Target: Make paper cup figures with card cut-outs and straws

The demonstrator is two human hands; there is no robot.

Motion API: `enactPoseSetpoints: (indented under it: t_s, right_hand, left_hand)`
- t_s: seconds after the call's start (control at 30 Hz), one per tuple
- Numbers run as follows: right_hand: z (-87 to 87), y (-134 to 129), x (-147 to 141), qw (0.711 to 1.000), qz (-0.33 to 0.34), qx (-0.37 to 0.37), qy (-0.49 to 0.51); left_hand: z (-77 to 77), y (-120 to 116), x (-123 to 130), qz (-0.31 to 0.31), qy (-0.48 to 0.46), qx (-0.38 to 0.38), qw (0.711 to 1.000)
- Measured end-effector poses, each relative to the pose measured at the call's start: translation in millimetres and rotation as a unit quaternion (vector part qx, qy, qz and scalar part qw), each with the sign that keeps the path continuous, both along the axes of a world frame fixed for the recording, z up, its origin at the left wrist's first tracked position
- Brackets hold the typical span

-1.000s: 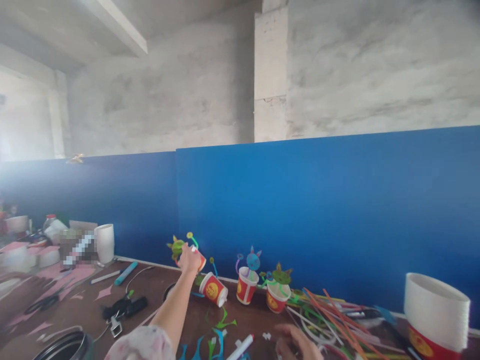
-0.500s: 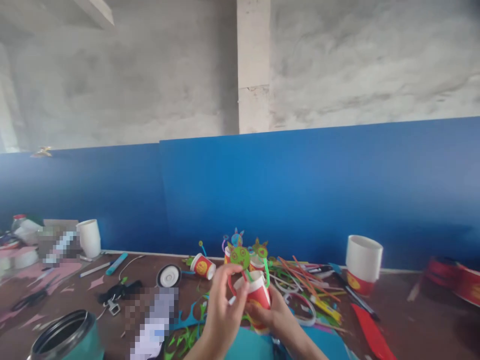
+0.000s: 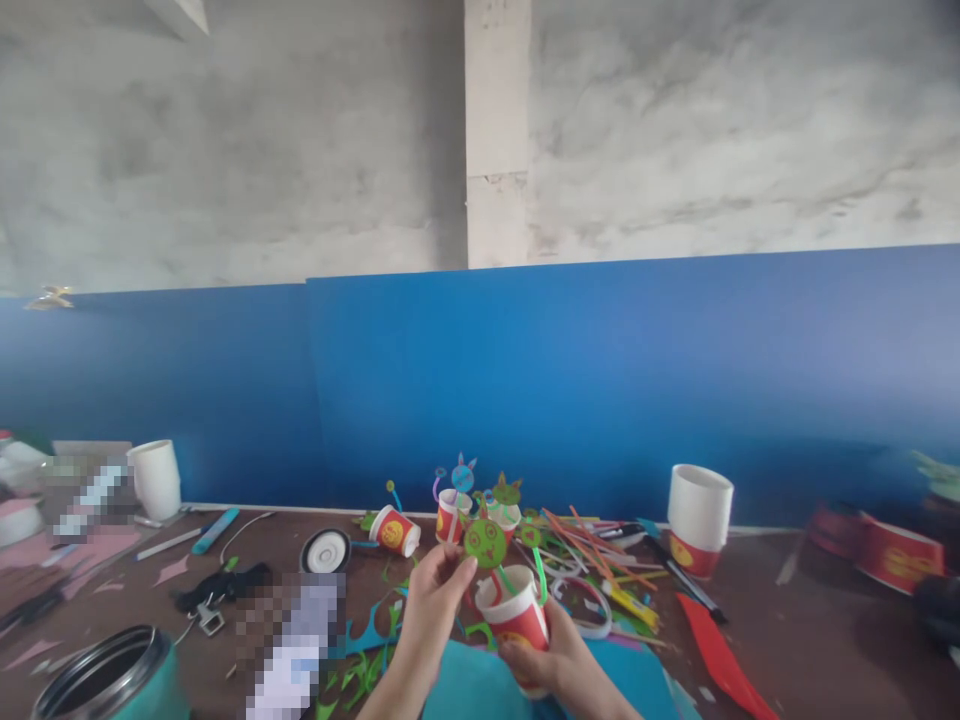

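My right hand point(image 3: 546, 655) is wrapped round a red and white paper cup point(image 3: 517, 615), tilted, its open rim facing up. Straws rise from the cup, one of them green and bent at its right side. A round green paper face point(image 3: 486, 543) with pointed ears stands above the rim. At the left edge of this face, my left hand point(image 3: 441, 590) pinches with thumb and forefinger. Behind them are another cup point(image 3: 451, 514) with a blue paper face point(image 3: 463, 478) and a further green eared face point(image 3: 508, 490).
A cup point(image 3: 395, 531) lies on its side. Loose straws point(image 3: 600, 545) and a yellow tube point(image 3: 632, 606) are at the right, near stacked cups point(image 3: 699, 515). A teal mug point(image 3: 112, 680) stands front left; blue sheets point(image 3: 480, 685) lie below my hands.
My left hand has moved off the cup's rim to the green face's edge. The cup sits slightly lower, its opening more visible. The whole view has shifted a little.
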State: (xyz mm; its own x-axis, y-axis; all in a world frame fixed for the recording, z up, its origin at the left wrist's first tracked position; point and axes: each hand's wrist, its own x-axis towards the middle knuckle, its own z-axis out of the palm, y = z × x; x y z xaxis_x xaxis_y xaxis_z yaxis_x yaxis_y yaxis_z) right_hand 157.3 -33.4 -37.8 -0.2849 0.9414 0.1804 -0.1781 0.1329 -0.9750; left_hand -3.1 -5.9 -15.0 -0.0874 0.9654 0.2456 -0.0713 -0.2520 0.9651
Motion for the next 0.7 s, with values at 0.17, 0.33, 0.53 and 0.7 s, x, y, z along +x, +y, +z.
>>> enactPoseSetpoints:
  t_s: [0.17, 0.33, 0.53, 0.7]
  right_hand:
    - [-9.7, 4.6, 4.2, 1.0, -0.006, -0.026, 0.005]
    - [-24.8, 3.0, 3.8, 0.973, 0.065, -0.191, 0.115]
    - [-47.2, 6.7, 2.9, 0.917, 0.103, -0.348, 0.168]
    - [-49.5, 5.7, 3.0, 0.914, 0.082, -0.357, 0.177]
  left_hand:
    - [-17.2, 3.8, -6.4, 0.136, 0.21, 0.282, 0.926]
    - [-30.2, 2.2, -3.5, 0.203, 0.287, 0.421, 0.836]
    - [-32.4, -1.9, -11.8, 0.183, 0.397, 0.501, 0.747]
    - [-41.0, -0.3, -20.0, 0.158, 0.459, 0.55, 0.679]
